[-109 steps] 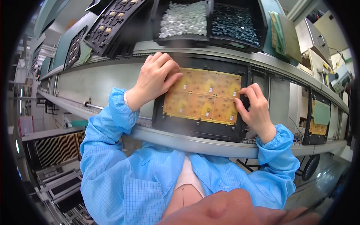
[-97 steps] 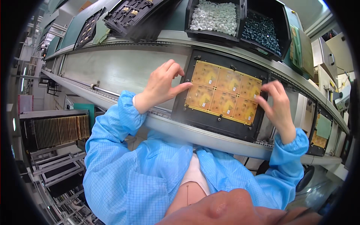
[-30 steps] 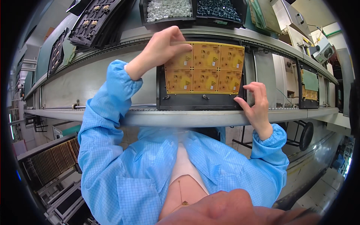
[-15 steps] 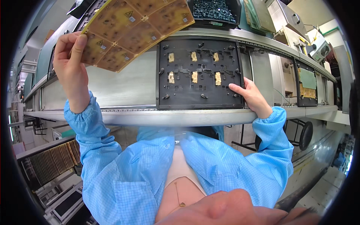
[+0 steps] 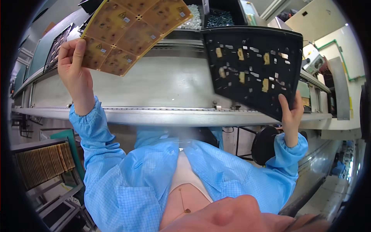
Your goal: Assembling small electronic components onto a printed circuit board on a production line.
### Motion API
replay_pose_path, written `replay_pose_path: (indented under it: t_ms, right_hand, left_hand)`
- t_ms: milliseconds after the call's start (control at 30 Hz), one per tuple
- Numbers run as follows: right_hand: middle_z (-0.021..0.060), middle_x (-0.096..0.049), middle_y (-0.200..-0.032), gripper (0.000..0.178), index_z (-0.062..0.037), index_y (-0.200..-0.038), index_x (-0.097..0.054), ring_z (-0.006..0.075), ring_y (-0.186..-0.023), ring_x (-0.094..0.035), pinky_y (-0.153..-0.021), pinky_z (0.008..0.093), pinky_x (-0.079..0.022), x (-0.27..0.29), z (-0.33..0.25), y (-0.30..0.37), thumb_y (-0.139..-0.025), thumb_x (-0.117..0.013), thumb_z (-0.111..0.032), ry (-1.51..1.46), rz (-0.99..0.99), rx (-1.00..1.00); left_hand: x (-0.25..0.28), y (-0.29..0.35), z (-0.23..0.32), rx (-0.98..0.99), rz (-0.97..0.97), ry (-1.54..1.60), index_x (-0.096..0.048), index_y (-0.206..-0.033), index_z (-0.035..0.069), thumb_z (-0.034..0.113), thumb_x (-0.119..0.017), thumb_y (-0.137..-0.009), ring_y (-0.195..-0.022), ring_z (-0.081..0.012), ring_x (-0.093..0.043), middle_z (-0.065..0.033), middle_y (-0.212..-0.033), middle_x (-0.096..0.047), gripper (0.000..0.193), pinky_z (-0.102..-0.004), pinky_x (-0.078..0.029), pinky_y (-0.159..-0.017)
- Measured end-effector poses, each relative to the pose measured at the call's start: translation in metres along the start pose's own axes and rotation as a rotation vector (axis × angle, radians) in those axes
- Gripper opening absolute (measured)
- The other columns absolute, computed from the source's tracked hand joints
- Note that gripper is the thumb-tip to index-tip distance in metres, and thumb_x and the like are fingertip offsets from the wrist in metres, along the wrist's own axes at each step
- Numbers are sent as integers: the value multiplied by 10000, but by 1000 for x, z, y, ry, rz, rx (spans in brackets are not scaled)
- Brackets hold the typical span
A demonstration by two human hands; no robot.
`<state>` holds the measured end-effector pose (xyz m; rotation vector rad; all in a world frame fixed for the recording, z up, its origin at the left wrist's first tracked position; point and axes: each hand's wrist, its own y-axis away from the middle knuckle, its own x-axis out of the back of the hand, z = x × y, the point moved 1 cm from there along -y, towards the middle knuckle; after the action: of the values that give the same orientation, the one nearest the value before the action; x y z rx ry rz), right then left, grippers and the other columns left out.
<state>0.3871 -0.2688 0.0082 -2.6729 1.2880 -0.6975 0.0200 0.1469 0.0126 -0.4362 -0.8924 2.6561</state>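
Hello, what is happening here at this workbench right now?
A person in a blue lab coat stands at a long metal bench and has both hands raised. The left hand holds a yellow circuit board panel by its lower corner. The right hand grips the bottom edge of a black carrier tray, tilted up off the bench, with a few small yellow pieces on it. The two are held apart.

A long grey metal conveyor bench (image 5: 162, 83) runs across — parts bins (image 5: 216, 17) sit along its far edge.
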Motion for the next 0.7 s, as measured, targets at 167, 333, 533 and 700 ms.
replay_pose_path:
  t_ms: [167, 333, 533, 700]
  right_hand:
    - [239, -699, -1121, 358, 42, -1165, -607, 408, -990, -703, -849, 411, -578, 9, -49, 26, -818, -672, 101, 988, -93, 807]
    - [240, -696, -1148, 373, 59, -1144, -607, 399, -1039, -706, -887, 440, -599, 30, -54, 60, -785, -593, 157, 1219, -57, 857]
    - [261, -684, -1141, 385, 82, -1188, -579, 450, -1036, -694, -891, 477, -596, 33, -81, 136, -809, -590, 146, 1210, -450, 789]
    - [266, -680, -1126, 244, 91, -1077, -617, 458, -1073, -678, -889, 496, -596, 41, -112, 158, -839, -652, 49, 1275, -292, 775]
  left_hand:
    - [16, 5, -12, 26, 25, 85, -648, -967, 42, 126, -733, -954, -890, -75, -611, -16, -954, -685, 121, -208, -459, -858]
    - [22, 7, -5, 34, 33, 140, -648, -967, 43, 124, -733, -953, -895, -79, -609, -15, -951, -681, 118, -212, -460, -864]
    - [47, 20, 2, -10, 12, 162, -656, -978, 44, 115, -732, -953, -887, -73, -611, -14, -948, -688, 107, -211, -462, -852]
    - [46, 8, 18, 34, -8, 183, -660, -986, 38, 114, -731, -954, -862, -65, -614, -7, -934, -694, 109, -209, -467, -824]
